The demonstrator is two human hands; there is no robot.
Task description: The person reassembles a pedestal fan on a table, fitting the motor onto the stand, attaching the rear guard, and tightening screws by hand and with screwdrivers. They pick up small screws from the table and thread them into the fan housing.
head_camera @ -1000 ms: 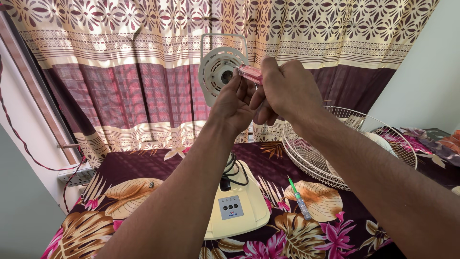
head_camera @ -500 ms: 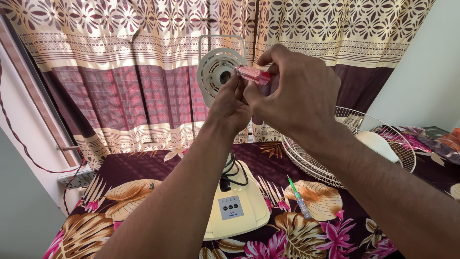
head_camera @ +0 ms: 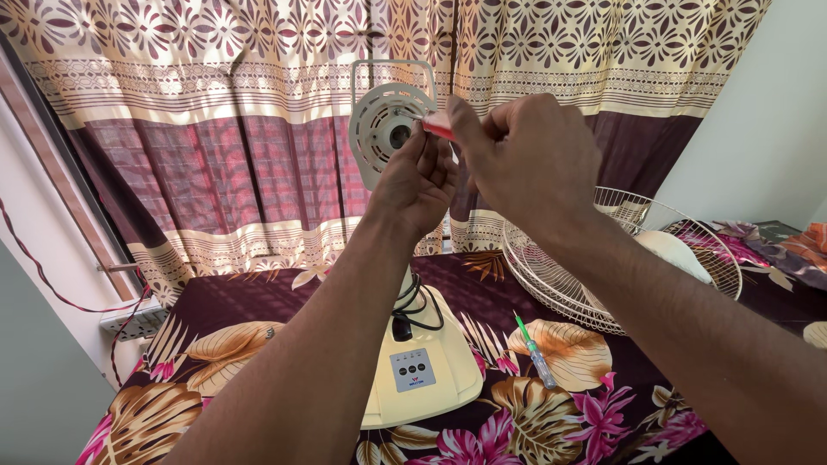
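Pinching a red tool (head_camera: 438,127) at the fan's motor hub (head_camera: 388,131), the right hand (head_camera: 525,164) aims its tip inward; the left hand (head_camera: 418,181), fingers curled beneath, steadies it. A green screwdriver (head_camera: 534,351) lies near the bed's right edge, beside the grille (head_camera: 603,258).

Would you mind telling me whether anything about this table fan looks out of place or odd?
Yes. The fan stands with its motor face bare: no blades or front guard. A wire guard lies loose on the floral cloth, and a green screwdriver lies beside it. Both hands, left and right, hold a red-handled tool at the motor.
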